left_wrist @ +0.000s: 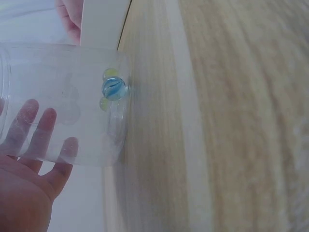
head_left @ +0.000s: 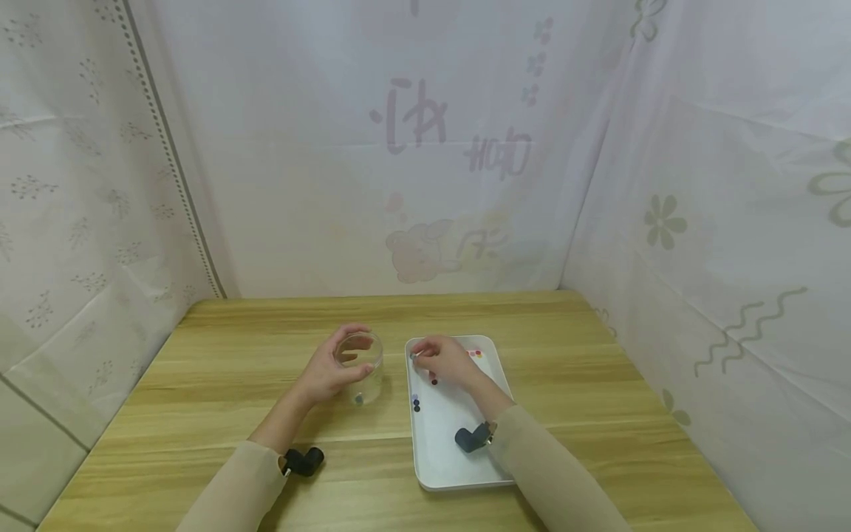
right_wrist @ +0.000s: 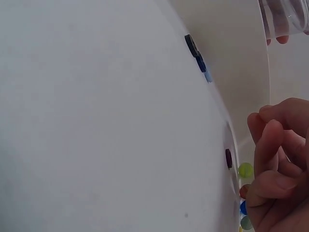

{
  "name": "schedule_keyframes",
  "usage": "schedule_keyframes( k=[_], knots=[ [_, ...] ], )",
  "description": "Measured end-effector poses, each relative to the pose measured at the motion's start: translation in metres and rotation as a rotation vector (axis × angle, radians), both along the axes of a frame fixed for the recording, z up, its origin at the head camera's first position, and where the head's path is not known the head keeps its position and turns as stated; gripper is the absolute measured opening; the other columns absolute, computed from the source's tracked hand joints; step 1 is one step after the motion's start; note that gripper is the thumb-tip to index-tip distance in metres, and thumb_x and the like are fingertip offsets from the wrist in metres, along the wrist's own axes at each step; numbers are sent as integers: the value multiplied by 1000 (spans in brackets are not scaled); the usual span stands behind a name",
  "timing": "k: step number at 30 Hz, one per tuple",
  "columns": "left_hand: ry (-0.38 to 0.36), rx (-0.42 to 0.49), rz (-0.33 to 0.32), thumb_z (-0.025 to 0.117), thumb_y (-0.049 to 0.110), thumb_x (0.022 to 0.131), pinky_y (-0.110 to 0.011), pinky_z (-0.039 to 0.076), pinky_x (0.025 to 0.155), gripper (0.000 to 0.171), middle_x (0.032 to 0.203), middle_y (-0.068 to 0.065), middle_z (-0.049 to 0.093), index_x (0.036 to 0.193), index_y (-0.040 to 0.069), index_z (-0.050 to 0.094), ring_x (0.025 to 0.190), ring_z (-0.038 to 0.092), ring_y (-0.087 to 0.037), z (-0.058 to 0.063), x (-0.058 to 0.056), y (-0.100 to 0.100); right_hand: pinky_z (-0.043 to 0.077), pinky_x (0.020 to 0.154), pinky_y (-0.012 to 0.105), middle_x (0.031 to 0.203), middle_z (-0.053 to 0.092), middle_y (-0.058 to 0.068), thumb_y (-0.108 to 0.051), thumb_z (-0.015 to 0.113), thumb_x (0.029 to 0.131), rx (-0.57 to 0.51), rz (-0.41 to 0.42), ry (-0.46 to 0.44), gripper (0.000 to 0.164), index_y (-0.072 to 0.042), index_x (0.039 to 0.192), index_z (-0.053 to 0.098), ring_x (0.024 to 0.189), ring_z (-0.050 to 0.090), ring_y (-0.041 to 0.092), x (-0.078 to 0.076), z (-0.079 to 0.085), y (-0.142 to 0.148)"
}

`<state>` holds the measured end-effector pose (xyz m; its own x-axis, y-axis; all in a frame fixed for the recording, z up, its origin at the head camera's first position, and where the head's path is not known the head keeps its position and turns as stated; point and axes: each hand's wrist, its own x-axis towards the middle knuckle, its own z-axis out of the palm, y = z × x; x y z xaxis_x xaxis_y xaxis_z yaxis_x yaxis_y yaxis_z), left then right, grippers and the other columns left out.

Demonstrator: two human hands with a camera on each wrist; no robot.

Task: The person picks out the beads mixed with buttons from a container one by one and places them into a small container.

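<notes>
My left hand grips a clear plastic jar that stands upright on the table, fingers and thumb around its upper part. Inside it, at the bottom, lie a blue swirled marble and yellow-green ones. Over the far left corner of the white tray is my right hand, its fingers curled and fingertips together. Whether they pinch something I cannot tell. Several coloured marbles, among them a green one and a blue one, lie close by that hand in the right wrist view.
Small dark discs lie along the tray's left side, and a dark red disc is below the right hand. Pink, red and yellow pieces sit at the tray's far end. Patterned white curtains enclose the wooden table.
</notes>
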<state>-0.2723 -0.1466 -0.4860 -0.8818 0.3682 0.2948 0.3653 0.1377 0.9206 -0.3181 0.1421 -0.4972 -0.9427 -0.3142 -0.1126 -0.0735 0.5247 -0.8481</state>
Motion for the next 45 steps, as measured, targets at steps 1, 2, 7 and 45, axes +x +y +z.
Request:
schedule_keyframes(
  k=[1,2,7,45],
  knots=[
    [1,-1,0,81,9,96,-77,42,116,65,148,-28,63,153,3,50,140,59,-52,0,0,0,51,63,27,97,75,3,-15,75,102,-3,-3,-1,21,-14,123,78,64,64,15,0,1,0],
    [1,-2,0,81,9,96,-77,42,116,65,148,-28,63,153,4,50,140,59,-52,0,0,0,51,63,27,98,75,3,-15,75,102,-6,-4,-2,21,-14,123,78,65,64,15,0,1,0],
    [-1,-4,2,81,9,96,-76,42,116,65,148,-28,63,153,4,51,140,59,-51,1,0,1,50,60,27,96,74,3,-15,76,101,-32,-14,13,21,-14,122,79,64,64,15,0,3,0],
    [-4,-17,1,81,11,97,-75,44,116,66,148,-30,61,154,4,49,141,58,-51,1,1,0,61,77,32,113,77,7,-24,80,100,-171,-21,104,27,-14,125,78,74,64,15,3,50,6]
  ],
)
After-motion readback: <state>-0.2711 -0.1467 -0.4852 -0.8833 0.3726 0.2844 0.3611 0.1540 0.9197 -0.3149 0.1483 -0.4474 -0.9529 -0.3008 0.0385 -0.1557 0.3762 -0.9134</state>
